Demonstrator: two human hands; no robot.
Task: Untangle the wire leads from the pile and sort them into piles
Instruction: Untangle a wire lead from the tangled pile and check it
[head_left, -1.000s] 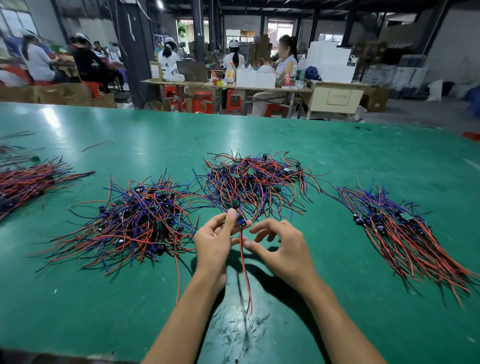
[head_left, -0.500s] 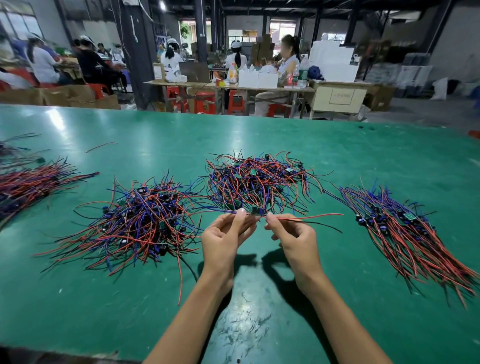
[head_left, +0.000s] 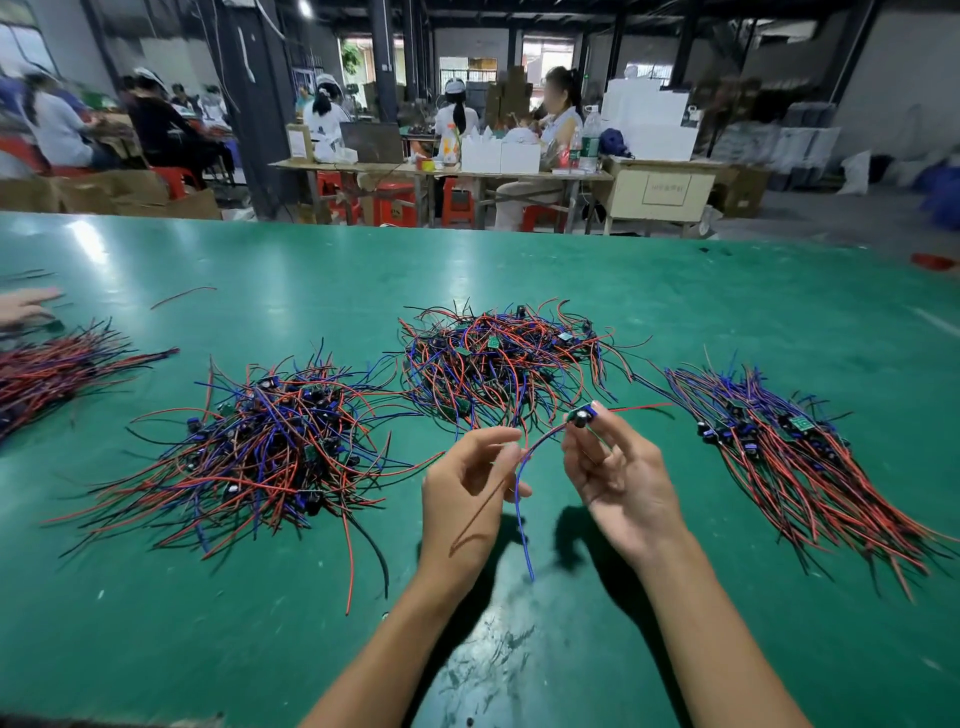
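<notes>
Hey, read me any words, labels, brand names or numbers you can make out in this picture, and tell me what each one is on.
No text here reads clearly.
Beige cabinet: a framed label on its front, characters too blurred to read.
Red stool: dark lettering, too small to read.
Bottle: green label, illegible.
Small green boards in the wire pile: no readable markings.

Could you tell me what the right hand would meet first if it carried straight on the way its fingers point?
Probably the tangled middle pile: the right hand points up and away towards it; depth is unclear.

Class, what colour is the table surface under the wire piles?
Green table surface, clearest in the head view.
</notes>
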